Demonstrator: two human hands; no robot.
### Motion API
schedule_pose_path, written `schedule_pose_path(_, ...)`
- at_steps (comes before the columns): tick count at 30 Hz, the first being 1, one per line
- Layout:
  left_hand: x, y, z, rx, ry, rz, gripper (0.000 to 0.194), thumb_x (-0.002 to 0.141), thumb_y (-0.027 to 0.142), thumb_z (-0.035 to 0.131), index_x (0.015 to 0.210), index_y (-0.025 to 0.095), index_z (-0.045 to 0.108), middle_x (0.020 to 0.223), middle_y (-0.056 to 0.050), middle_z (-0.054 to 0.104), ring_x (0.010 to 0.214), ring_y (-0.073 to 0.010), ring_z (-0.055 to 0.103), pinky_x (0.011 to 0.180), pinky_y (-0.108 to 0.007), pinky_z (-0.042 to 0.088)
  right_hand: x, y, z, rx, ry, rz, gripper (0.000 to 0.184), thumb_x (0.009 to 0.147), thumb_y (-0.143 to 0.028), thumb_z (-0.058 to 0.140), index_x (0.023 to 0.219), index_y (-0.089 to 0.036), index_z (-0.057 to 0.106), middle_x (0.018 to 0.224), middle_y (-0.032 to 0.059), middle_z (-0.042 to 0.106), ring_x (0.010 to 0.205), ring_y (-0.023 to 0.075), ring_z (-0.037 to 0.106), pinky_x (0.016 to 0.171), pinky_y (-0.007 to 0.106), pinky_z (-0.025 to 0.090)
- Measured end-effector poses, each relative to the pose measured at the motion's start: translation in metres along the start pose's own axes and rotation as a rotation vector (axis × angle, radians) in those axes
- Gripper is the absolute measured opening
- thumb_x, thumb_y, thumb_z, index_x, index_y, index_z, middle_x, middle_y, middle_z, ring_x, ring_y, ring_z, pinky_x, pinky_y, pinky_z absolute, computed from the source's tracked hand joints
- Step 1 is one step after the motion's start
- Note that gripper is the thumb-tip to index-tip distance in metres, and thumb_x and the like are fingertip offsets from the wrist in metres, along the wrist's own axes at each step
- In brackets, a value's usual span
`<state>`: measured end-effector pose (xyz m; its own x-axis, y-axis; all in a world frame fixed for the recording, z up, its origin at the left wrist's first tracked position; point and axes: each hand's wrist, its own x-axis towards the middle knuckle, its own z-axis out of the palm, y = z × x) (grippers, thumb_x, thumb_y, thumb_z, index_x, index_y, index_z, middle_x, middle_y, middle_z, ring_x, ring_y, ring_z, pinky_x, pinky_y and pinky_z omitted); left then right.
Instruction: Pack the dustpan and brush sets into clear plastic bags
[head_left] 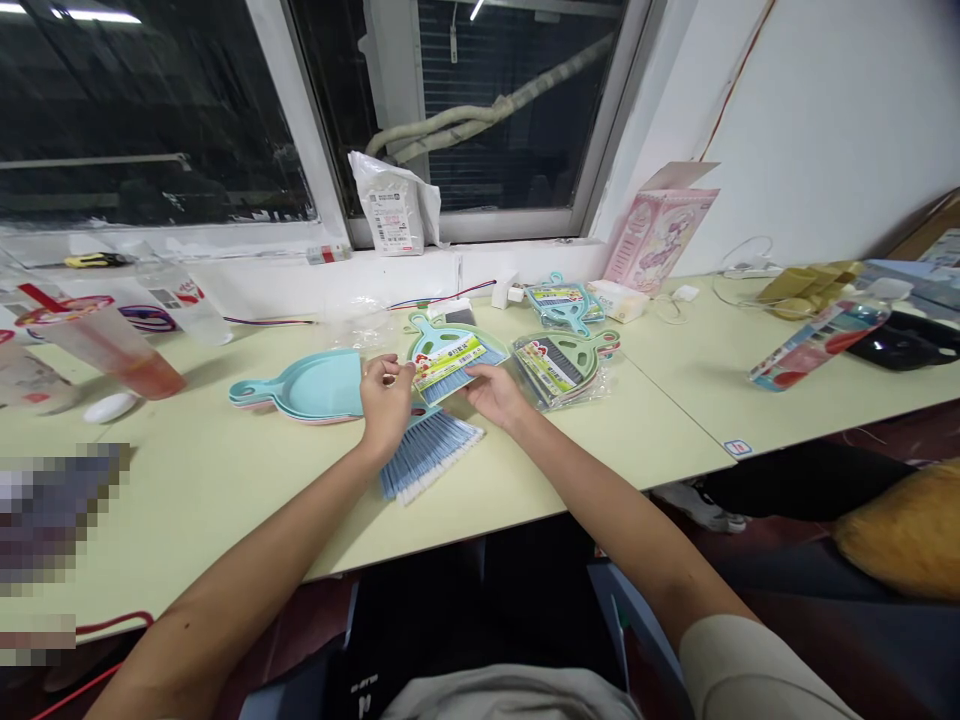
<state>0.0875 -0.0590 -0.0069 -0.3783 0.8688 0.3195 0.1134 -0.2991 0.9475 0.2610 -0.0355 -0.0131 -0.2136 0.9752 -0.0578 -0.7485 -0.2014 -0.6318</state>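
Note:
My right hand (499, 395) pinches the lower right end of a printed label card (450, 362), green and yellow with a blue brush picture. Beside the card's left end, my left hand (386, 400) has curled fingers, its thumb at the card's edge. Whether it grips anything is hidden. Below both hands lies a hand brush (435, 455) with blue, white-tipped bristles. Its handle is mostly covered. Behind the card sits a green dustpan (491, 350). Left of my left hand rests a light-blue dustpan (322, 385), stacked over a pink one.
Bagged dustpan sets lie to the right, one green (562, 365) and one blue (562, 300). A drink cup (112, 345) and white mouse (111, 407) are at left. A leaning bottle (817, 340) and pink box (660, 230) stand right. The table's front edge (525, 522) is near me.

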Motion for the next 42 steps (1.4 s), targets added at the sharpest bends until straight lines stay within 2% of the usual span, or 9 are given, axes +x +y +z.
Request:
schedule_pose_path(6,-0.004,0.001,0.002,0.036,-0.045,-0.070,0.029,0.082,0.035,0.075,0.069,0.019,0.056,0.131,-0.011,0.053,0.105,-0.0256,0.061,0.058,-0.030,0.056,0.000,0.001,-0.002,-0.013,-0.037,-0.009,0.038,0.080,-0.008,0.069,0.116,-0.021,0.066,0.096,0.0028,0.080,0.089,0.0226,0.077,0.080,0.036,0.067)
schedule_pose_path(11,-0.002,-0.007,0.002,0.098,-0.089,0.022,0.026,0.078,0.027,0.075,0.067,0.020,0.052,0.119,-0.010,0.057,0.110,-0.0264,0.060,0.068,-0.031,0.058,0.003,0.004,-0.005,-0.077,0.020,-0.071,0.039,0.078,-0.007,0.071,0.115,-0.021,0.066,0.093,0.0024,0.080,0.085,0.0233,0.077,0.077,0.038,0.067)
schedule_pose_path(14,-0.003,-0.011,0.003,0.059,-0.121,0.023,0.024,0.074,0.024,0.077,0.079,0.021,0.054,0.112,-0.007,0.059,0.097,-0.0221,0.063,0.068,-0.031,0.057,0.006,0.005,-0.009,-0.072,0.048,-0.095,0.038,0.076,-0.005,0.070,0.111,-0.021,0.066,0.093,0.0018,0.080,0.089,0.0241,0.077,0.078,0.038,0.067)
schedule_pose_path(17,-0.004,-0.013,0.004,-0.018,-0.179,-0.050,0.038,0.073,0.023,0.079,0.098,0.025,0.052,0.104,-0.003,0.059,0.082,-0.0172,0.064,0.060,-0.027,0.053,0.009,0.007,-0.011,-0.067,0.046,-0.096,0.036,0.076,-0.006,0.069,0.109,-0.020,0.066,0.096,0.0030,0.080,0.090,0.0246,0.078,0.076,0.038,0.067)
schedule_pose_path(21,-0.004,-0.011,0.004,-0.085,-0.245,-0.090,0.049,0.074,0.026,0.079,0.111,0.028,0.048,0.117,-0.004,0.058,0.077,-0.0155,0.066,0.052,-0.025,0.050,0.010,0.008,-0.013,-0.074,0.042,-0.083,0.035,0.078,-0.008,0.069,0.110,-0.020,0.065,0.101,0.0051,0.081,0.090,0.0249,0.078,0.073,0.037,0.067)
schedule_pose_path(25,-0.004,-0.008,0.003,-0.077,-0.292,-0.086,0.044,0.075,0.028,0.078,0.112,0.027,0.054,0.119,-0.005,0.061,0.074,-0.0156,0.067,0.050,-0.024,0.048,0.010,0.009,-0.013,-0.059,0.062,-0.086,0.034,0.079,-0.008,0.070,0.110,-0.021,0.064,0.099,0.0036,0.080,0.090,0.0240,0.077,0.073,0.036,0.067)
schedule_pose_path(33,-0.004,-0.012,0.004,-0.007,-0.308,-0.081,0.033,0.079,0.030,0.079,0.107,0.027,0.061,0.091,-0.001,0.067,0.062,-0.0169,0.064,0.049,-0.025,0.045,0.011,0.011,-0.016,-0.059,0.020,-0.071,0.031,0.079,-0.010,0.073,0.107,-0.021,0.065,0.103,0.0039,0.080,0.093,0.0229,0.077,0.077,0.035,0.067)
schedule_pose_path(38,-0.004,-0.012,0.004,-0.034,-0.306,-0.106,0.031,0.080,0.031,0.078,0.107,0.028,0.064,0.092,-0.001,0.068,0.063,-0.0164,0.064,0.049,-0.025,0.045,0.011,0.011,-0.016,-0.061,0.040,-0.079,0.034,0.078,-0.008,0.073,0.109,-0.021,0.065,0.102,0.0035,0.081,0.093,0.0230,0.077,0.078,0.035,0.067)
schedule_pose_path(42,-0.003,-0.007,0.003,-0.036,-0.276,-0.106,0.025,0.084,0.032,0.073,0.107,0.028,0.067,0.108,-0.003,0.068,0.063,-0.0155,0.063,0.047,-0.025,0.045,0.011,0.010,-0.017,-0.066,0.054,-0.081,0.036,0.078,-0.008,0.074,0.110,-0.022,0.065,0.101,0.0033,0.081,0.091,0.0232,0.078,0.075,0.035,0.068)
